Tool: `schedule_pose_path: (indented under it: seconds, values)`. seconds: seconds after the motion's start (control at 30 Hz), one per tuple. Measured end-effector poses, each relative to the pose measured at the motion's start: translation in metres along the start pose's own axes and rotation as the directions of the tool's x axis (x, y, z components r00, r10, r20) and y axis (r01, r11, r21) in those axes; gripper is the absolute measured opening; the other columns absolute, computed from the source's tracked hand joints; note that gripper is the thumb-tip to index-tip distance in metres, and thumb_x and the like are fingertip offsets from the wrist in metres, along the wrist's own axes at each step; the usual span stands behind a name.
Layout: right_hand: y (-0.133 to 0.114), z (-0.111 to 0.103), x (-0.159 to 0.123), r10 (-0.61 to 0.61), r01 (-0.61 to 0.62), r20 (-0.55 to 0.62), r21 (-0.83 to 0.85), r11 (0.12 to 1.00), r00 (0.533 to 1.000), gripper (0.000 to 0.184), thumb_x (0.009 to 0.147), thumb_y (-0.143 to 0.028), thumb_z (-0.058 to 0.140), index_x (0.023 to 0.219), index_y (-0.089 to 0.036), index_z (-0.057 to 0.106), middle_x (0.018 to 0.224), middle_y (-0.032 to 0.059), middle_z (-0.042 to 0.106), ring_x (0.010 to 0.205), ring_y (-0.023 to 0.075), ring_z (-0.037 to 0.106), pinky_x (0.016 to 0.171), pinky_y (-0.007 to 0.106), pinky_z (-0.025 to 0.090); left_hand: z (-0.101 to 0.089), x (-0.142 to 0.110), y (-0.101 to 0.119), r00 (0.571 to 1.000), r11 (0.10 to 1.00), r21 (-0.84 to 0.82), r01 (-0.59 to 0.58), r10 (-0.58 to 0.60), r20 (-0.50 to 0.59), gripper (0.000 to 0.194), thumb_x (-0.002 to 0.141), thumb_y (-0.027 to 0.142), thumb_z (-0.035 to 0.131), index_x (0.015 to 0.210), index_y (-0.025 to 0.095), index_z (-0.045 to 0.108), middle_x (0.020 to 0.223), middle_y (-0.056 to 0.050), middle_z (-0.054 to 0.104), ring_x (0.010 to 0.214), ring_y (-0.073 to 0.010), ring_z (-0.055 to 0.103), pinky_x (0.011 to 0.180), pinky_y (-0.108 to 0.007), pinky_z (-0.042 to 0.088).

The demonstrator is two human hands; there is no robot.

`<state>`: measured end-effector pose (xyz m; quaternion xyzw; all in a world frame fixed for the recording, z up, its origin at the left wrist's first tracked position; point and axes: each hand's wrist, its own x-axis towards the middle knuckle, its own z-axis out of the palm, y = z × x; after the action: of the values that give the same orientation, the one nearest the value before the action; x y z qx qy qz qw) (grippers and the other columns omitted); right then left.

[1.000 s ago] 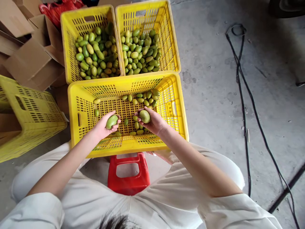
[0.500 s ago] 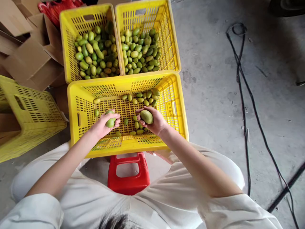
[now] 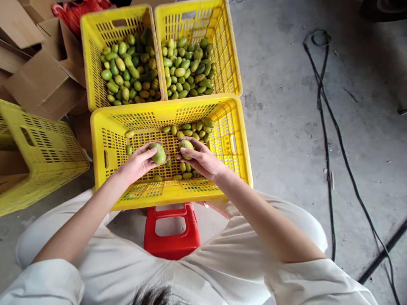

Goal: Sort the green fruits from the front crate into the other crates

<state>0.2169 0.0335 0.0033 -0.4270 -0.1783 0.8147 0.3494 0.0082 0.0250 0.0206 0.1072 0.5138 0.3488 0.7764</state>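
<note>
My left hand [image 3: 140,161] is closed around a green mango [image 3: 158,153], thumb on top, above the near yellow crate [image 3: 165,195]. Just to the right, my right hand [image 3: 203,159] grips another green mango [image 3: 185,148] between thumb and fingers. The two mangoes are close together but apart. Beneath the hands, several small mangoes [image 3: 187,133] lie along the far right part of the crate floor. More lie under my right hand, partly hidden by it, and a few are scattered at the left.
Two yellow crates [image 3: 235,51] heaped with green mangoes [image 3: 187,70] adjoin the far side. Another yellow crate [image 3: 47,144] stands at left, beside cardboard boxes [image 3: 41,80]. A red stool [image 3: 171,245] is between my legs. Black cable [image 3: 345,159] runs over the concrete floor at right.
Both hands have turned: the left mango now shows more fully, and the right thumb lies across its mango. The right hand's mango has shifted slightly left and up.
</note>
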Motion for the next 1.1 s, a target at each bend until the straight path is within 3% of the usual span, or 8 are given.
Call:
schedule_pose_path:
  seconds: [0.17,0.27,0.47,0.57,0.67,0.87,0.97,1.1]
  values:
    - [-0.001,-0.006,0.004,0.121,-0.129,0.108,0.066,0.989,0.987,0.023,0.082,-0.04,0.061,0.077,-0.018,0.056,0.053,-0.0026,0.049,0.044,0.007,0.037,0.036,0.016,0.02,0.0,0.003,0.001,0.992,0.992,0.034,0.118,-0.116,-0.043,0.011,0.081,0.021,0.064,0.081,0.015,0.055,0.069,-0.005,0.062,0.052,-0.0125,0.06,0.035,-0.015,0.037]
    - [-0.002,-0.007,0.003,0.133,-0.139,0.083,0.072,0.988,0.988,0.027,0.084,-0.042,0.061,0.075,-0.017,0.057,0.058,-0.0001,0.054,0.046,0.0076,0.04,0.036,0.016,0.024,-0.002,0.007,0.001,0.964,0.979,-0.046,0.199,-0.204,-0.169,0.013,0.086,0.023,0.057,0.077,0.015,0.052,0.065,-0.005,0.06,0.045,-0.0096,0.055,0.031,-0.013,0.026]
    - [-0.01,-0.001,-0.002,-0.007,0.01,-0.02,0.118,0.993,1.0,0.028,0.07,-0.026,0.079,0.092,-0.02,0.063,0.074,-0.0034,0.055,0.06,0.0086,0.052,0.043,0.016,0.037,-0.002,0.001,0.004,0.999,0.992,-0.127,0.008,-0.012,-0.033,0.021,0.085,0.024,0.052,0.101,0.014,0.061,0.089,-0.011,0.07,0.076,-0.0211,0.07,0.061,-0.031,0.059]
    - [-0.018,-0.002,-0.005,-0.044,0.038,0.028,0.197,0.98,0.999,0.029,0.069,-0.023,0.077,0.094,-0.021,0.062,0.074,-0.0039,0.057,0.055,0.0075,0.047,0.041,0.017,0.035,-0.001,-0.003,0.004,0.996,0.995,-0.056,-0.084,0.086,0.032,0.028,0.08,0.018,0.062,0.108,0.016,0.06,0.096,-0.009,0.069,0.084,-0.0203,0.071,0.068,-0.03,0.061]
    - [-0.022,-0.005,-0.005,-0.023,-0.001,0.095,0.245,0.969,0.995,0.018,0.084,-0.036,0.062,0.092,-0.02,0.059,0.073,-0.0016,0.062,0.048,0.0077,0.044,0.041,0.018,0.038,-0.003,-0.002,0.002,0.992,0.995,0.027,-0.093,0.09,0.087,0.031,0.08,0.032,0.071,0.106,0.017,0.061,0.081,-0.003,0.064,0.064,-0.0124,0.064,0.048,-0.019,0.052]
    - [-0.011,-0.008,0.003,0.216,-0.233,0.138,0.121,0.965,0.967,0.026,0.097,-0.038,0.037,0.088,-0.019,0.053,0.065,0.0032,0.066,0.036,0.0086,0.037,0.034,0.02,0.032,-0.005,0.002,-0.003,0.992,0.985,0.166,-0.051,0.03,0.124,0.031,0.077,0.033,0.074,0.101,0.019,0.059,0.08,-0.001,0.062,0.064,-0.0149,0.064,0.047,-0.022,0.053]
    - [-0.005,-0.006,0.003,0.249,-0.254,0.059,0.122,0.96,0.967,0.018,0.095,-0.034,0.046,0.088,-0.019,0.054,0.073,0.0034,0.067,0.044,0.01,0.046,0.036,0.02,0.034,-0.002,0.002,-0.006,0.994,0.995,0.097,-0.015,0.004,0.113,0.025,0.081,0.034,0.065,0.1,0.017,0.061,0.085,-0.006,0.066,0.069,-0.0181,0.066,0.05,-0.026,0.054]
    - [-0.008,-0.004,0.0,0.09,-0.091,0.014,0.129,0.987,0.996,0.024,0.077,-0.03,0.074,0.088,-0.021,0.056,0.069,-0.0041,0.057,0.056,0.0093,0.053,0.044,0.019,0.038,0.002,-0.001,-0.001,0.996,0.998,-0.033,-0.048,0.051,0.079,0.022,0.084,0.028,0.058,0.103,0.017,0.063,0.092,-0.008,0.069,0.087,-0.0219,0.069,0.071,-0.034,0.06]
